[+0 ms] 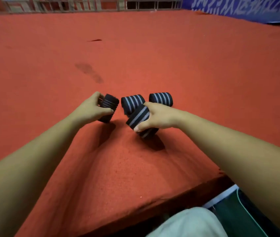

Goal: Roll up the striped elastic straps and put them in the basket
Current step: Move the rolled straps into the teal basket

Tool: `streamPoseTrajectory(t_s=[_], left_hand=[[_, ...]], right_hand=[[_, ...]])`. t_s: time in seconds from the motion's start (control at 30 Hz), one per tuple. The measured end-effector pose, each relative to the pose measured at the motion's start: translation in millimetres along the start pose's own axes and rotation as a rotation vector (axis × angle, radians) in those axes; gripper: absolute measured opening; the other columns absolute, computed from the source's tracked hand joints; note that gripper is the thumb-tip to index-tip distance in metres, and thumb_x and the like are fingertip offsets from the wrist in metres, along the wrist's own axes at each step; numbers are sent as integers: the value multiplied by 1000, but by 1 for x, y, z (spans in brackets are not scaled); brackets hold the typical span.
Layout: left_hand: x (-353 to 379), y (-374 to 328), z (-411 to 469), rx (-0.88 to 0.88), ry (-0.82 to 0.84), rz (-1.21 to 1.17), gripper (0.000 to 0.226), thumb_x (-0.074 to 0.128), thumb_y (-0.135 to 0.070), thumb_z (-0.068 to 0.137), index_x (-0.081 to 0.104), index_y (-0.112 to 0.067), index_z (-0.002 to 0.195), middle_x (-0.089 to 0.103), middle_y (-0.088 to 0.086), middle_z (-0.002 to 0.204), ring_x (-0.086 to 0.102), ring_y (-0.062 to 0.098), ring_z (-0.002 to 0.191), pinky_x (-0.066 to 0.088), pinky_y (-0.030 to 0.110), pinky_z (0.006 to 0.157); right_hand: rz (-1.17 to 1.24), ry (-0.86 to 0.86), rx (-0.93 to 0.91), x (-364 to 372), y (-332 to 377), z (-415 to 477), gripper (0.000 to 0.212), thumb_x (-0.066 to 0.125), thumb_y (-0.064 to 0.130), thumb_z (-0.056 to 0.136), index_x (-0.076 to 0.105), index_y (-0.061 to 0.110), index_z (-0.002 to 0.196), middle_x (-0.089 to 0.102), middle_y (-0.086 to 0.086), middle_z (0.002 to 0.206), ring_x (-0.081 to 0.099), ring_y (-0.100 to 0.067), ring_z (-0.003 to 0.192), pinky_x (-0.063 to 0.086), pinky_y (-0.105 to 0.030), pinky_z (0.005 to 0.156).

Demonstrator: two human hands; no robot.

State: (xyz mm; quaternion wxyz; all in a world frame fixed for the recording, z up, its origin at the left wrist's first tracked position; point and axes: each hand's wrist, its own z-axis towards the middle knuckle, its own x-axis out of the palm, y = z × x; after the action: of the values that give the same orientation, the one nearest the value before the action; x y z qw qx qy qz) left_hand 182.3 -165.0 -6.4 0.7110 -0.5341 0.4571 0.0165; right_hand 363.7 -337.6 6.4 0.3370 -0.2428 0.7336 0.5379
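Several rolled black straps with grey stripes sit on the red felt table (135, 48). My left hand (89, 110) grips one rolled strap (109, 106), lifted slightly off the felt. My right hand (159, 117) grips another rolled strap (138, 118), tilted, just above the table. Two more rolls lie behind them: one roll (132, 101) between my hands and a second roll (161, 99) further right. No basket is in view.
The table's near edge (153, 207) runs diagonally at the lower right, with my knee and a green surface below it. A metal railing (84, 6) and a blue banner (247, 7) stand beyond the far edge.
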Motion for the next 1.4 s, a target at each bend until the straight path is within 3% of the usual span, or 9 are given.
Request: streamPoseTrajectory(t_s=[0.1,0.23,0.37,0.57,0.7,0.87,1.07,1.27,1.4], left_hand=[[13,-25,-32,96,116,-170,49,80,-15,80,55,-19,122,68,2,100,61,9,80,47,24,70],[51,-74,-63,185,256,-311,49,78,-7,80,54,-12,122,65,3,100,60,12,88,46,27,79],[104,-118,-84,232,393,-370,44,75,-5,85,51,-10,121,67,2,100,60,10,89,45,26,79],[195,-183,-118,366,628,-334,59,74,-2,85,48,-23,133,65,3,102,58,10,84,47,17,73],[252,-211,-138,412,758,-310,55,78,-13,76,51,-30,121,66,9,103,59,15,87,49,33,83],[312,-225,-152,471,847,-184,52,77,-27,67,48,-34,110,65,10,94,57,19,75,53,52,79],[369,-225,-168,576,912,52,50,77,-19,79,43,-31,114,67,-1,94,62,14,71,51,29,69],[421,-217,-188,631,1019,185,48,78,-17,76,50,-27,114,68,-1,95,64,13,78,50,23,70],[450,-209,-196,697,1056,268,49,81,-19,75,49,-24,112,63,5,103,59,17,84,47,28,74]], right_hand=[[371,-43,13,-4,-17,-57,48,81,33,80,62,6,115,73,-5,103,69,-14,96,53,-41,98],[603,-184,54,-12,-53,-130,13,63,13,95,63,13,107,73,-4,99,69,-15,93,54,-37,90],[692,-342,168,-21,-91,-192,8,61,12,92,59,18,97,69,0,89,66,-19,88,50,-35,81],[698,-561,341,-27,-161,-287,48,83,16,77,57,16,118,71,-10,110,71,-23,98,55,-38,87],[581,-616,431,-18,-196,-335,63,88,35,55,63,20,111,75,-3,102,71,-20,99,54,-37,92],[423,-639,574,-2,-236,-378,59,89,36,54,59,26,104,71,0,100,69,-19,97,55,-40,90],[350,-554,737,27,-271,-408,52,85,21,69,49,19,107,69,-2,88,62,-15,74,49,-32,66],[196,-410,815,54,-298,-420,65,89,38,61,55,24,115,64,0,112,61,-21,102,50,-35,88],[174,-352,858,68,-309,-424,58,89,34,63,57,26,110,65,0,111,61,-20,101,52,-37,88]])
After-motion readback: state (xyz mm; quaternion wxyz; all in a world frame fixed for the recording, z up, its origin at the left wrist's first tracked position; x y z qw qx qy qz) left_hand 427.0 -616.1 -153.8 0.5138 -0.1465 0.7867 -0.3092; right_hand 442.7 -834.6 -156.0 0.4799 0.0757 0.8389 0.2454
